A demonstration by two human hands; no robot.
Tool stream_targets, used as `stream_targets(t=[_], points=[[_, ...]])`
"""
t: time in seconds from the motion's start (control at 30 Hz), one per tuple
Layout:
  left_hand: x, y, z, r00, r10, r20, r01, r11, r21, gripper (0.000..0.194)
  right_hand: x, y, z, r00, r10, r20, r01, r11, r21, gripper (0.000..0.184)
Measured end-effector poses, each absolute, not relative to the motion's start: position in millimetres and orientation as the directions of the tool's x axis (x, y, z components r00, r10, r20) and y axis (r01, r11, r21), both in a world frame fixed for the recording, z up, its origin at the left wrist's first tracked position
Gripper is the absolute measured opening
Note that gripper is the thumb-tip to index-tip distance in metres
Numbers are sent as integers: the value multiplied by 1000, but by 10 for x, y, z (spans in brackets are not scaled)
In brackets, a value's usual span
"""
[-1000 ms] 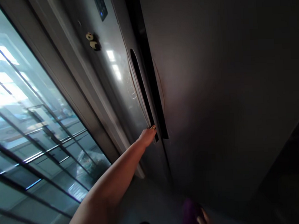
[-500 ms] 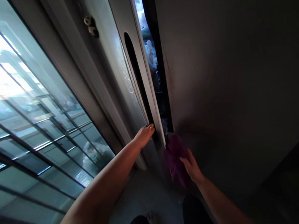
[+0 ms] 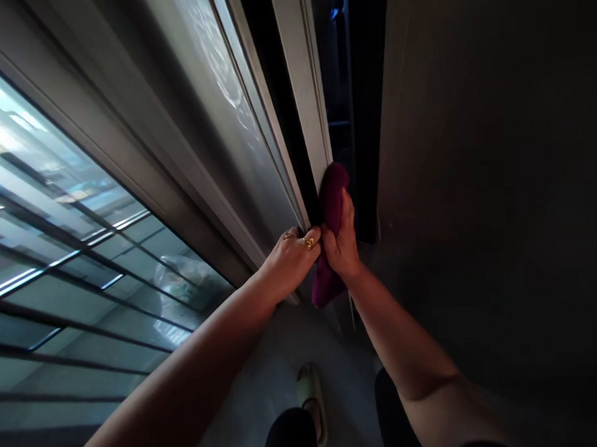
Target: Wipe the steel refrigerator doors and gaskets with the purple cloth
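Observation:
My left hand (image 3: 294, 256), with gold rings on it, has its fingers hooked into the dark recessed handle (image 3: 287, 111) of a refrigerator door (image 3: 206, 81). This door stands ajar. Close beside it, my right hand (image 3: 341, 242) grips a purple cloth (image 3: 333, 188) and presses it against the door's narrow edge (image 3: 306, 69). The cloth's lower end hangs below the hand. Part of the cloth is hidden under my fingers. A dark gap shows between the two doors.
The other refrigerator door (image 3: 455, 148) fills the right side in shadow. A dark barred glass panel (image 3: 66, 282) stands at the left, with a clear plastic bag (image 3: 182, 289) behind it. Below are the floor (image 3: 256, 379) and my slippered foot (image 3: 310, 389).
My right hand has brought the cloth up and left onto the door's edge, close to my left hand. The view has moved closer and lower. My left hand still holds the handle.

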State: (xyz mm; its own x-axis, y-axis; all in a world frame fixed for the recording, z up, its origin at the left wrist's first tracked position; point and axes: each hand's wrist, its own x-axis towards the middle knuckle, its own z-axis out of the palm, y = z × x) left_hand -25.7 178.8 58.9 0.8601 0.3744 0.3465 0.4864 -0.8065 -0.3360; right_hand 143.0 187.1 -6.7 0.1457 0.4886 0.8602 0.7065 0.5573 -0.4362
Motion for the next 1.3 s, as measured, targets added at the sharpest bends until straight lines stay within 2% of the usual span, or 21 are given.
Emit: stream_targets(t=[0.1,0.3,0.43,0.57,0.67,0.77,0.97,1.03,1.13,1.3], points=[[-271,1803,580,861,358,361,478,-811,-337,24,1398,1752,-437,188,475,859,719,530,-450,80],[-320,1768,590,852,380,361,497,-804,-327,25,1214,1602,-914,337,514,789,754,354,-553,72],[-370,1681,523,855,381,351,510,-739,-440,24,1169,1534,-1348,407,551,729,705,317,-634,73],[-392,1597,329,880,345,328,472,-718,-512,25,1156,1407,-2049,462,611,642,686,212,-696,69],[-399,1564,184,882,322,344,461,-739,-491,26,1137,1279,-2500,515,675,528,623,128,-772,66],[-406,1561,69,869,341,359,480,-760,-438,26,1118,1153,-2732,551,704,448,582,61,-811,63],[-369,1597,-84,852,399,338,508,-784,-356,23,1095,1000,-2687,639,738,219,409,-84,-909,59],[-349,1594,-73,855,402,327,505,-788,-353,26,1071,949,-2557,638,743,203,388,-82,-918,61],[-332,1567,-13,860,409,304,501,-787,-360,31,1015,894,-2242,573,754,320,448,39,-893,66],[-343,1542,26,857,398,326,502,-788,-357,26,958,1006,-1514,455,707,541,559,247,-792,74]])
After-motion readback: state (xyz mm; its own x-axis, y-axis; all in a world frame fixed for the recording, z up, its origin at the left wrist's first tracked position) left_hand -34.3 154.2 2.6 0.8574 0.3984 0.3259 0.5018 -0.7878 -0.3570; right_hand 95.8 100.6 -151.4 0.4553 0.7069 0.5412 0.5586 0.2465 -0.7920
